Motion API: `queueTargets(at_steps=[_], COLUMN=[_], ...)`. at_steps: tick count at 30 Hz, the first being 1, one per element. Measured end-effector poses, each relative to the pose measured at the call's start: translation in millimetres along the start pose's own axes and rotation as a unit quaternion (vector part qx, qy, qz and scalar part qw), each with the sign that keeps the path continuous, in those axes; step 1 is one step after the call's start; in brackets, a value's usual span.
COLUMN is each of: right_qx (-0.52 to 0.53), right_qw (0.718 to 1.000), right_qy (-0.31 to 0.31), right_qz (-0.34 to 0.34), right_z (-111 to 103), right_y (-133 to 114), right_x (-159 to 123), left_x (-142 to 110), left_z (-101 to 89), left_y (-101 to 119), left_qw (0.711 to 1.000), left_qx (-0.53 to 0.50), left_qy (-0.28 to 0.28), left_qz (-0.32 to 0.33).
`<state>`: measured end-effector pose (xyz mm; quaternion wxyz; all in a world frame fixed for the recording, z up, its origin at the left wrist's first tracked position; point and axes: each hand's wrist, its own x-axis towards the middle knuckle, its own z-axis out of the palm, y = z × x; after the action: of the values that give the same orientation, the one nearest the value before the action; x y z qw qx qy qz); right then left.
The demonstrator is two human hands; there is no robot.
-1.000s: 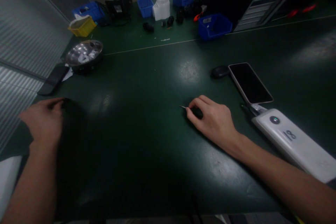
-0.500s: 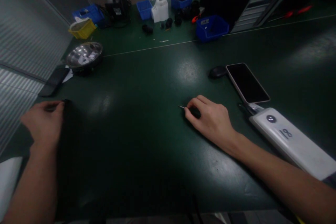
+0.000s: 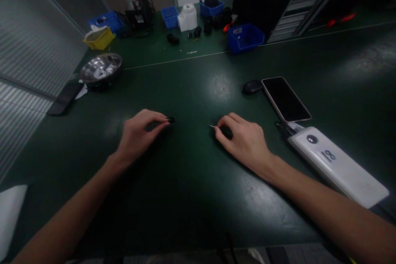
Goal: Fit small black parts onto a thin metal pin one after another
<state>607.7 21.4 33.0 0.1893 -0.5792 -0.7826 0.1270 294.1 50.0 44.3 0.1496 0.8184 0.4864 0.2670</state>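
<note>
Over the green table, the left hand pinches a small dark piece.

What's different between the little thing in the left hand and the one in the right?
The dark piece in the left hand looks short and blunt, while the slim tool in the right hand shows a thin, pointed end. The dark piece is black; the slim tool's tip is pale and metallic. Both are pinched in fingers, apart from each other.
</note>
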Motion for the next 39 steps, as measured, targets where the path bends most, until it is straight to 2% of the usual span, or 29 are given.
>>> queueTargets(at_steps=[3,5,7,15,21,29,39], right_qx=[0.012,0.014,0.019,0.022,0.03,0.066,0.049], right_qw=[1.0,1.0,1.0,1.0,0.999,0.996,0.996], right_qy=[0.008,0.013,0.012,-0.005,-0.021,-0.013,-0.021], right_qz=[-0.002,-0.002,-0.005,-0.015,-0.033,-0.057,-0.071], right_z=[-1,-1,0,0,0,2,5], right_y=[-2,-3,-3,-3,-3,-4,-4], right_x=[0,0,0,-1,-2,-2,-5], left_x=[21,28,31,27,28,28,25], left_z=[40.1,58.2,67.3,63.0,64.4,64.5,68.2], left_y=[38,47,47,43,42,39,42], left_qw=[0.99,0.985,0.984,0.99,0.985,0.972,0.978], left_qx=[-0.081,-0.11,-0.127,-0.105,-0.125,-0.193,-0.117], left_qy=[-0.076,-0.085,-0.084,-0.076,-0.074,-0.084,-0.077], left_qz=[0.086,0.098,0.09,0.06,0.096,0.103,0.156])
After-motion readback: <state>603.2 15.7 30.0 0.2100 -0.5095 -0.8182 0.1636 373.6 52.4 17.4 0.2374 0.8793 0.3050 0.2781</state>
